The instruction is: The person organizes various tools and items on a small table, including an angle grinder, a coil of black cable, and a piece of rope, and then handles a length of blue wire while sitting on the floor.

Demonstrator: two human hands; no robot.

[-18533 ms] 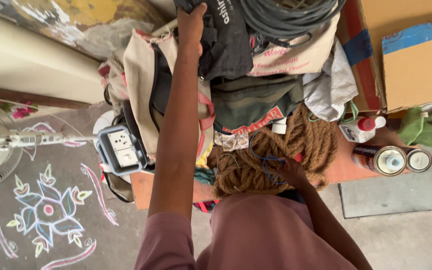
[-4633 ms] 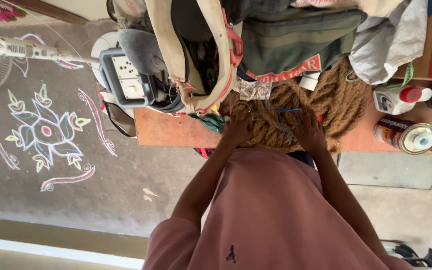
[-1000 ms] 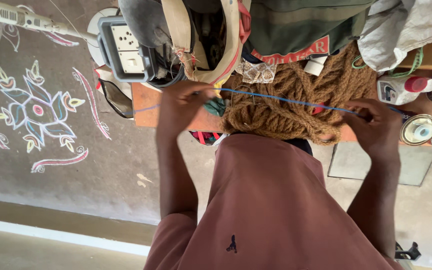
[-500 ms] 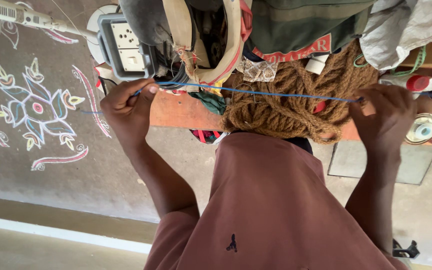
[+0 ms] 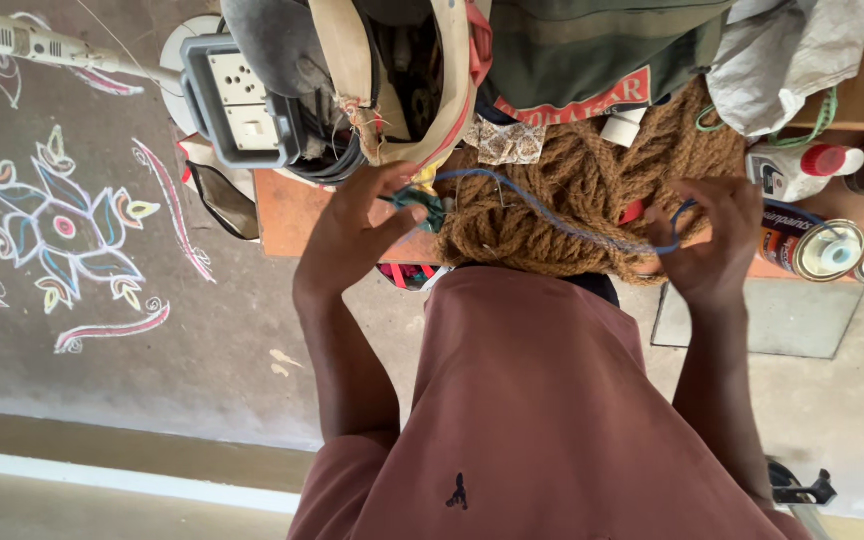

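A thin blue cord (image 5: 552,215) sags in a loose arc between my two hands, in front of a big coil of brown coir rope (image 5: 592,190) on an orange table (image 5: 287,215). My left hand (image 5: 357,235) pinches one end of the cord near the table's front edge. Fingers of my right hand (image 5: 707,245) are closed on the other end, where the cord loops back on itself, just beside the rope coil.
A grey socket box (image 5: 237,100) and a beige bag (image 5: 392,80) stand on the table's left, a green bag (image 5: 592,55) behind the rope. Two round tins (image 5: 837,252) and a spray bottle (image 5: 797,170) sit at the right. A chalk floor drawing (image 5: 62,230) lies left.
The cord was stretched taut between widely spread hands. My left hand has since moved back toward the rope, and the cord now hangs slack.
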